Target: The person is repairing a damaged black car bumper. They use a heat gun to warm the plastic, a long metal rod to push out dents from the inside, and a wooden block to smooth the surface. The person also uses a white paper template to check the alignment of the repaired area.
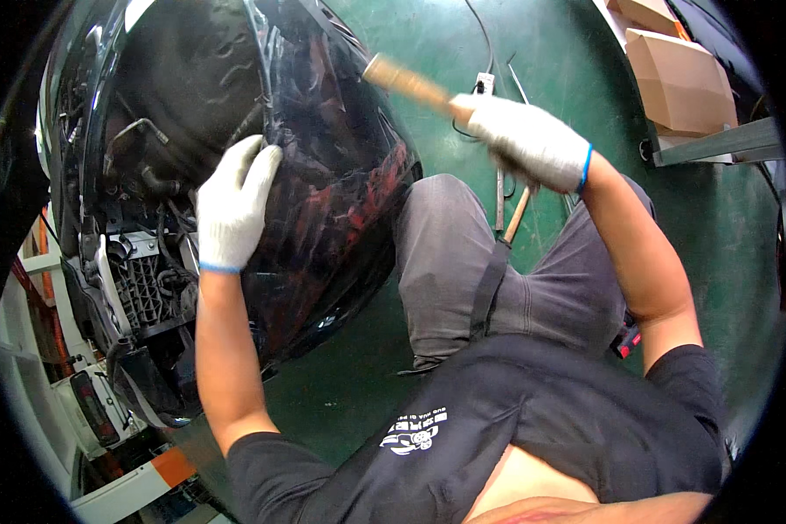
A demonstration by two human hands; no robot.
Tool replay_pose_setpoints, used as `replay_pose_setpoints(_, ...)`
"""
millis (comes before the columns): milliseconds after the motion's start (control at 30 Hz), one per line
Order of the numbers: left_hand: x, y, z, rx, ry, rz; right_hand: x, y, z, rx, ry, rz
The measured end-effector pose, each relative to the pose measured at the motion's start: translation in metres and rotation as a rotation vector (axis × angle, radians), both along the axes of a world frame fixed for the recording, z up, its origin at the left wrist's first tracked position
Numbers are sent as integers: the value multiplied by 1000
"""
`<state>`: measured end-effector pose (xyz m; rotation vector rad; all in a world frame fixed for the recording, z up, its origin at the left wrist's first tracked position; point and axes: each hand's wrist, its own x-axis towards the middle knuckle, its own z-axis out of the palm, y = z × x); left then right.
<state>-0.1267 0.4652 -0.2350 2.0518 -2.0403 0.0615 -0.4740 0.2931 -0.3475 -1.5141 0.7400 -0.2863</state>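
Note:
My left hand (233, 203), in a white knit glove, presses flat against the inner edge of a glossy black car body panel (332, 175) at the upper left. My right hand (524, 140), also gloved, grips a wooden handle (406, 83) that points up and left toward the panel's outer face; its head is hidden or blurred. Both forearms are bare. My grey-trousered knee (450, 253) sits just right of the panel.
Behind the panel, black plastic parts and hoses (144, 262) show. The floor (585, 61) is green. A wooden-handled tool (517, 214) and a cable lie behind my knee. Cardboard boxes (677, 79) sit on a metal shelf at upper right.

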Motion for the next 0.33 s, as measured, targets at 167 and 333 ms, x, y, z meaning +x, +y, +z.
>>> replay_pose_setpoints(167,-69,46,-23,-23,-436,-30,-4,-30,-64,380,17,-559)
replay_pose_setpoints(333,-84,8,-52,318,-572,-78,0,-46,-119,417,174,-371)
